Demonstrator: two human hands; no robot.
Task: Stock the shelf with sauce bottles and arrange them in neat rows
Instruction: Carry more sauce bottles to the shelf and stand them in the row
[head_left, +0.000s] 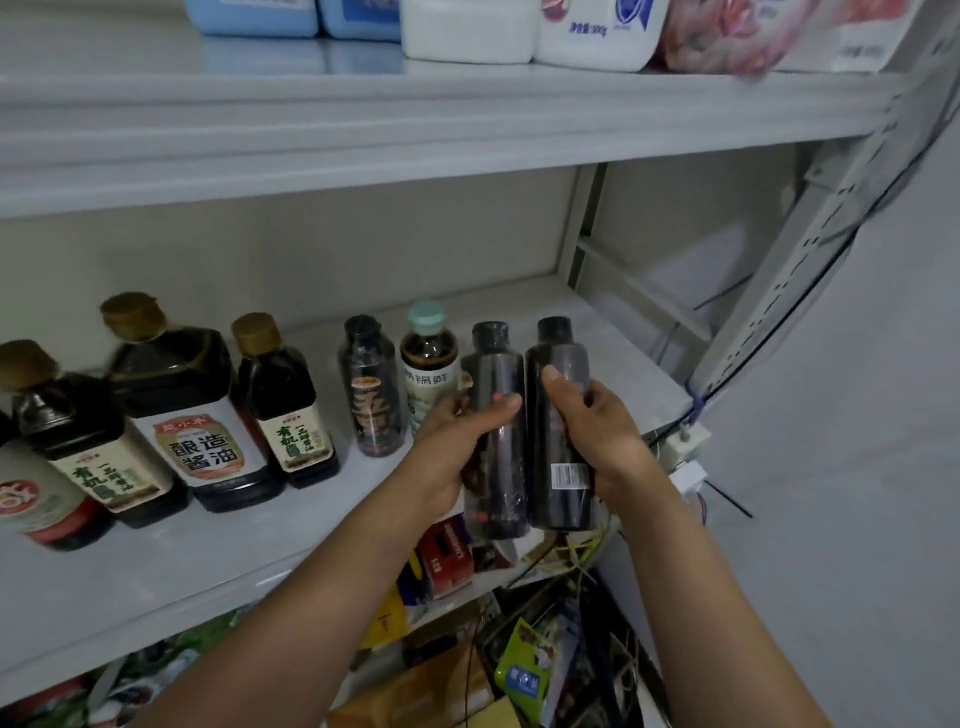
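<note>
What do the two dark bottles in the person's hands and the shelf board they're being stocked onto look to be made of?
Left-hand bottle: probably dark plastic under clear shrink wrap, which shows crinkled glossy highlights. Right-hand bottle: probably plastic, smooth and semi-matte with soft reflections, a barcode sticker low on it. Shelf board: likely painted sheet metal, pale grey with a folded front edge and a dull sheen.

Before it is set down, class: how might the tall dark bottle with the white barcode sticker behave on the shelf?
The tall dark bottle with the white barcode sticker looks narrow for its height, so it probably tips if nudged. It looks full of dark sauce, so likely heavy for its size. Its glossy surface may slip in the right hand.
</note>
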